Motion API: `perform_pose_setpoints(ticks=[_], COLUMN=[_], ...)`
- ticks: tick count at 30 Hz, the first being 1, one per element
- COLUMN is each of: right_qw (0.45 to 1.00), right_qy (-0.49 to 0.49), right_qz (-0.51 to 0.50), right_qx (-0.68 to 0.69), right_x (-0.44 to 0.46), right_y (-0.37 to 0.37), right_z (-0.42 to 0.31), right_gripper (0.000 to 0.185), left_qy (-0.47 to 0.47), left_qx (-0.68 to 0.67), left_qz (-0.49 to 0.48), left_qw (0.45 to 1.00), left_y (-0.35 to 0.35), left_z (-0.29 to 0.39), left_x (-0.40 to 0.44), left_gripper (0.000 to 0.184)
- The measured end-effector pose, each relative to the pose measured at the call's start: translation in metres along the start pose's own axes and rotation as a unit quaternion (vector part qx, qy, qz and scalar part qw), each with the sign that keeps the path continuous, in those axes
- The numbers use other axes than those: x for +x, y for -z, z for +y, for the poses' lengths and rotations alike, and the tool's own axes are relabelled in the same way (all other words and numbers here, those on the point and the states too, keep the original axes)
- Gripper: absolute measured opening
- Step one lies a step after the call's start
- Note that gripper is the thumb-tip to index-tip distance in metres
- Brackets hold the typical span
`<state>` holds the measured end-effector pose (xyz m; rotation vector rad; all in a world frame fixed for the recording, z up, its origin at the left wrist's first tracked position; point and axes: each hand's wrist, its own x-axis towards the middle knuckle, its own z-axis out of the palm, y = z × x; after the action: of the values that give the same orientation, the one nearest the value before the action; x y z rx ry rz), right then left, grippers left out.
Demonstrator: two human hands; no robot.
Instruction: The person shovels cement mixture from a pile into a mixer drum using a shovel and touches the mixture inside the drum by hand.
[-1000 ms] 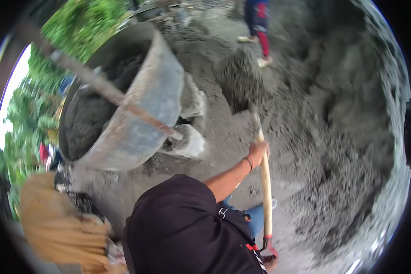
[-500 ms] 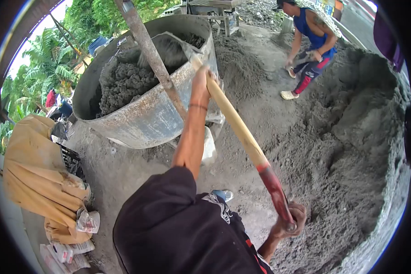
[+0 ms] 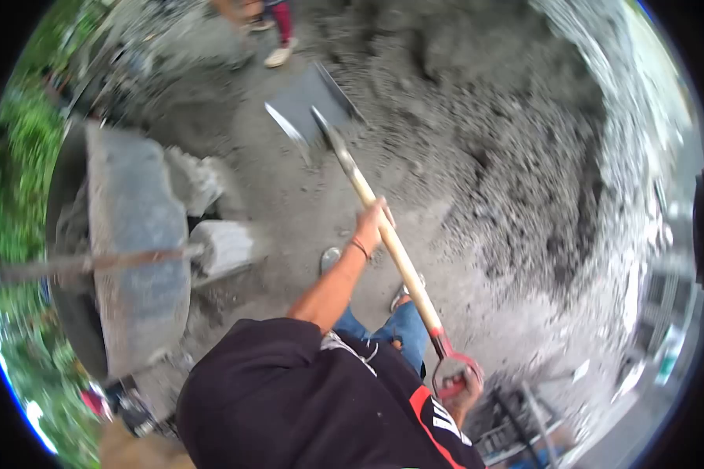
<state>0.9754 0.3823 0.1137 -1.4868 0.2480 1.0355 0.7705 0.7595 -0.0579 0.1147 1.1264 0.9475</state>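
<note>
I hold a shovel (image 3: pixel 405 270) with a pale wooden shaft and a red D-shaped grip. My left hand (image 3: pixel 373 224) is wrapped round the middle of the shaft. Lower right, my right hand (image 3: pixel 463 392) is closed on the red grip. The grey blade (image 3: pixel 309 103) points away from me, over the ground near the edge of a grey sand heap (image 3: pixel 516 156). No load shows on the blade, though the view is blurred.
At left stands the big round metal mixing drum (image 3: pixel 137 211), with a rusty bar (image 3: pixel 78 266) across it. A whitish block (image 3: pixel 223 246) sits beside it. At the top, another person's shoe (image 3: pixel 278 56) and legs show. Clutter (image 3: pixel 524 418) lies at lower right.
The shovel blade has swung out of the drum, down to the ground beside the sand heap. My view has turned right, so the drum now appears at the left. Both hands keep their hold.
</note>
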Motion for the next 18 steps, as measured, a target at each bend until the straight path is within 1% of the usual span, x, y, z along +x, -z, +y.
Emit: perform_pose_setpoints(ticks=[1, 2, 3, 4, 5, 6, 7, 8, 9, 10, 11, 12, 13, 14, 15, 17, 18], right_qw=[0.999, 0.994, 0.989, 0.988, 0.986, 0.987, 0.986, 0.984, 0.98, 0.987, 0.983, 0.966, 0.986, 0.987, 0.987, 0.987, 0.988], right_qy=[0.002, 0.019, 0.013, 0.025, 0.037, 0.038, 0.032, 0.024, 0.019, -0.004, -0.023, -0.056, -0.006, -0.001, 0.011, 0.016, 0.02], right_qz=[0.034, 0.101, 0.135, 0.147, 0.155, 0.141, 0.149, 0.151, 0.147, -0.002, 0.027, 0.062, 0.045, 0.029, 0.014, 0.007, 0.005], right_qx=[0.015, 0.027, 0.057, 0.048, 0.035, 0.068, 0.065, 0.096, 0.13, 0.159, 0.182, 0.246, 0.161, 0.158, 0.16, 0.158, 0.152], right_x=[-0.019, -0.03, -0.038, -0.044, -0.053, -0.049, -0.034, -0.01, 0.025, 0.07, 0.116, 0.17, 0.212, 0.236, 0.246, 0.236, 0.23], right_y=[0.015, 0.037, 0.063, 0.073, 0.076, 0.085, 0.086, 0.074, 0.055, 0.014, -0.039, -0.086, -0.122, -0.146, -0.174, -0.211, -0.225], right_z=[-0.017, -0.027, -0.034, -0.044, -0.048, -0.05, -0.056, -0.061, -0.062, -0.066, -0.066, -0.058, -0.049, -0.052, -0.065, -0.103, -0.12], right_gripper=[0.033, 0.045, 0.047, 0.048, 0.049, 0.052, 0.052, 0.05, 0.047, 0.038, 0.03, 0.033, 0.038, 0.039, 0.041, 0.041, 0.04], left_qy=[0.041, 0.106, 0.166, 0.2, 0.232, 0.239, 0.247, 0.253, 0.252, 0.241, 0.23, 0.226, 0.197, 0.169, 0.166, 0.202, 0.206], left_qx=[0.001, 0.006, 0.007, 0.033, 0.054, 0.056, 0.071, 0.087, 0.091, 0.082, 0.069, 0.069, 0.049, 0.032, 0.039, 0.019, 0.02], left_qz=[-0.009, 0.007, 0.026, 0.038, 0.051, 0.052, 0.048, 0.043, 0.046, 0.053, 0.061, 0.066, 0.016, -0.036, -0.036, -0.024, -0.002], left_qw=[0.999, 0.994, 0.986, 0.978, 0.97, 0.968, 0.965, 0.963, 0.962, 0.966, 0.969, 0.969, 0.979, 0.984, 0.985, 0.979, 0.978], left_y=[-0.013, -0.028, -0.042, -0.061, -0.072, -0.084, -0.095, -0.105, -0.116, -0.126, -0.135, -0.147, -0.159, -0.169, -0.181, -0.209, -0.22], left_z=[-0.065, -0.121, -0.169, -0.206, -0.23, -0.247, -0.264, -0.274, -0.275, -0.272, -0.27, -0.259, -0.241, -0.222, -0.205, -0.176, -0.167], left_x=[0.01, 0.008, 0.006, -0.003, -0.009, -0.005, 0.003, 0.014, 0.032, 0.051, 0.064, 0.076, 0.082, 0.083, 0.089, 0.102, 0.102], left_gripper=[0.017, 0.017, 0.016, 0.016, 0.016, 0.016, 0.015, 0.015, 0.015, 0.014, 0.014, 0.014, 0.014, 0.014, 0.014, 0.014, 0.015])
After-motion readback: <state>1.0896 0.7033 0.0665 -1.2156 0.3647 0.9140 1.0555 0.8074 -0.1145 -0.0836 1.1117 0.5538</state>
